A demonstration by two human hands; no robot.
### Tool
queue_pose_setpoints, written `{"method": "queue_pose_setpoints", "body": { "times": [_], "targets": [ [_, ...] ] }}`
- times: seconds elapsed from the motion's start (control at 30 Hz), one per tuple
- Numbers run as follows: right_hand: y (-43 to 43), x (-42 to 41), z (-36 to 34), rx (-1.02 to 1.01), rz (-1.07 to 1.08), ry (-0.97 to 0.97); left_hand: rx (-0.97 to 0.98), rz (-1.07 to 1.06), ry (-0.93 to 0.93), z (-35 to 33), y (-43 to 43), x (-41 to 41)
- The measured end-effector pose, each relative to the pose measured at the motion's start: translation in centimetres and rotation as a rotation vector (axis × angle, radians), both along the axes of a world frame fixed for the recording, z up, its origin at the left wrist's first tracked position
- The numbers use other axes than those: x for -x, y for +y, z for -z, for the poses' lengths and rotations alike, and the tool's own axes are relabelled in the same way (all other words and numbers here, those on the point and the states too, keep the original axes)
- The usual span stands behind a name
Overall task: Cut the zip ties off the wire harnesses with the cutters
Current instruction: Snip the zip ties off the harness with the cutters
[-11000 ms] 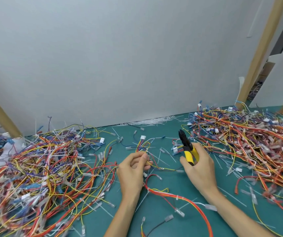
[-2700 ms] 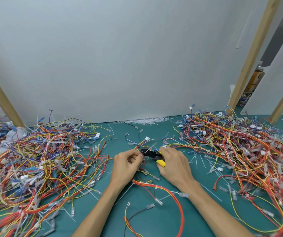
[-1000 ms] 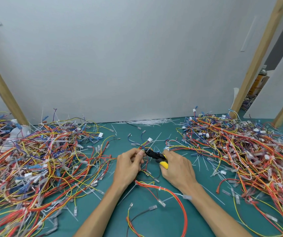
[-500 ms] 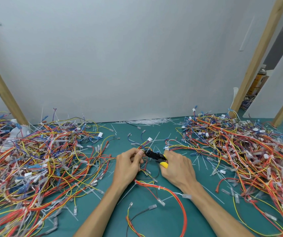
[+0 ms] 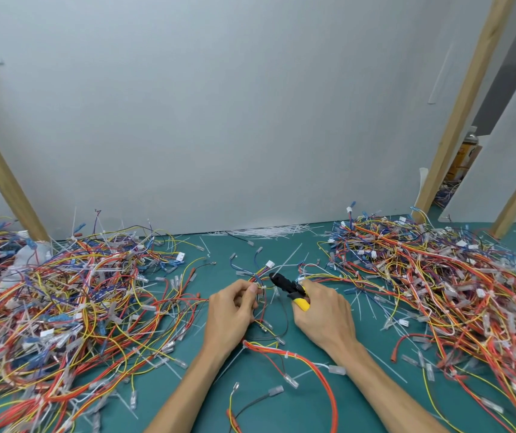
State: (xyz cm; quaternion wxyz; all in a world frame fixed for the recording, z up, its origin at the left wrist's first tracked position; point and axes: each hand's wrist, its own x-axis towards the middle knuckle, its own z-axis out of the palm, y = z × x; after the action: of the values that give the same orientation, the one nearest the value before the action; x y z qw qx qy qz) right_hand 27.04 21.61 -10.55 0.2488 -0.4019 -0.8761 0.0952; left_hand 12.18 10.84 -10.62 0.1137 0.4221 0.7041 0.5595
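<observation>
My left hand [image 5: 233, 310] pinches a small multicoloured wire harness [image 5: 261, 273] just above the teal table, thumb and fingers curled on the bundle. My right hand [image 5: 322, 314] grips the yellow-handled cutters [image 5: 291, 287]; their black jaws point left toward the harness, a short gap from my left fingertips. Whether a zip tie sits under my left fingers is hidden. An orange and red harness [image 5: 300, 360] with white zip ties lies between my forearms.
A big heap of wire harnesses [image 5: 63, 307] covers the left of the table [image 5: 312, 410], another heap [image 5: 437, 276] the right. Cut white zip ties [image 5: 269, 231] lie along the white back wall. Wooden posts [image 5: 459, 110] stand at both sides.
The cutters' jaws have drawn back a little to the right, away from my left fingertips. Both hands stay at the same spot on the table.
</observation>
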Motion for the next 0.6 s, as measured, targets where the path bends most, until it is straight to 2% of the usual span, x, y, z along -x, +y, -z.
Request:
{"method": "queue_pose_setpoints", "body": {
  "times": [0.1, 0.27, 0.47, 0.53, 0.6],
  "targets": [
    [0.0, 0.0, -0.1, 0.008, 0.047, 0.023, -0.029, -0.045, 0.007, 0.0, -0.1, -0.1],
    [0.0, -0.3, -0.4, -0.007, 0.111, 0.116, -0.062, -0.156, 0.164, -0.2, -0.3, -0.2],
    [-0.1, -0.5, -0.2, 0.171, 0.224, -0.121, 0.008, -0.251, 0.088, 0.6, 0.0, 0.3],
    [-0.1, -0.6, -0.2, 0.159, 0.220, -0.166, 0.050, -0.275, 0.066, 0.8, 0.1, 0.6],
    [-0.3, -0.6, -0.1, 0.121, 0.228, -0.218, 0.103, -0.269, 0.123, 0.9, 0.2, 0.6]
  ]
}}
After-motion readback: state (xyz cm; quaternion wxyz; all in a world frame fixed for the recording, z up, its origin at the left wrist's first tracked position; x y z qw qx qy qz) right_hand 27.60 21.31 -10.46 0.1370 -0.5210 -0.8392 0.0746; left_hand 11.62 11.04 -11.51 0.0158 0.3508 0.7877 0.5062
